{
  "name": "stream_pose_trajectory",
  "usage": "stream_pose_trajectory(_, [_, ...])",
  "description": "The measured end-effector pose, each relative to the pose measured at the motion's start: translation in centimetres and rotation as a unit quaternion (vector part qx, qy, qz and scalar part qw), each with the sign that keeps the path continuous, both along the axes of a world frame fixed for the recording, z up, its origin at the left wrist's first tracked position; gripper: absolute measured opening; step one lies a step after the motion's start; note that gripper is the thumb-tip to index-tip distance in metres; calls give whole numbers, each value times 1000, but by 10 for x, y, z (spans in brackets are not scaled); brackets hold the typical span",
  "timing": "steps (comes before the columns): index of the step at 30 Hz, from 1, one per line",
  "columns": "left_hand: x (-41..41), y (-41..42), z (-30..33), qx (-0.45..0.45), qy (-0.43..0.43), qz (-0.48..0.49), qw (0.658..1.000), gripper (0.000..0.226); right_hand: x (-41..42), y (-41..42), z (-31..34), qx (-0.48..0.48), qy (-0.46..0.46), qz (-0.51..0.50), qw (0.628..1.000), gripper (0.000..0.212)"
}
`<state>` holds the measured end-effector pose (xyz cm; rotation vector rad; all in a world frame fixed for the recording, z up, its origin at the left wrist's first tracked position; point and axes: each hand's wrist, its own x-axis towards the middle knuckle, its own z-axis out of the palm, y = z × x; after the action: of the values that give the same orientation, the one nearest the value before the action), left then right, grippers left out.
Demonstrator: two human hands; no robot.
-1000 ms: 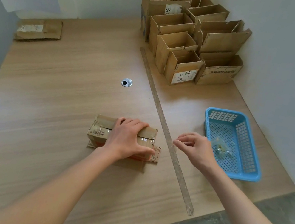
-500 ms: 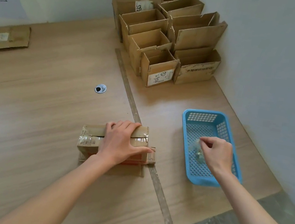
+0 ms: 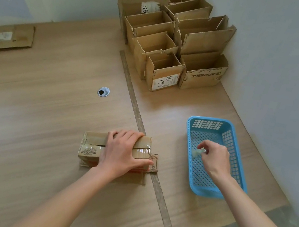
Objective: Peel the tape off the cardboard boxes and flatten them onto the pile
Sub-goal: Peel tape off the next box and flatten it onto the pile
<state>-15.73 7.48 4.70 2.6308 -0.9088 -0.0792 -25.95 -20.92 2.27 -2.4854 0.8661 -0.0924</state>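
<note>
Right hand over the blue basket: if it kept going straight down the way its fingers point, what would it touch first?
Probably the basket floor: the right hand pinches a tape scrap just above it; height unclear.

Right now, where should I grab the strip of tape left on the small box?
Judging by the glossy tape crossing the small box right of the left hand, pinch its end at the right edge, coming from the right, once the right hand drops its wad.
</note>
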Motion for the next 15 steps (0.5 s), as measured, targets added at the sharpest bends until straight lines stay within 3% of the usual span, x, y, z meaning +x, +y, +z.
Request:
stream_pose_trajectory(4, [-1, 2, -3, 5, 0, -4, 1000, 85, 2, 16, 5, 7, 49, 52, 997, 39])
stream_pose_trajectory(10, [-3, 7, -7, 12, 3, -8, 1000, 89, -3, 30, 13, -66, -8, -14, 998, 22])
stream_pose_trajectory(15, [-5, 8, -6, 16, 11, -10, 1000, 92, -17, 25, 24, -105, 12, 1, 994, 20])
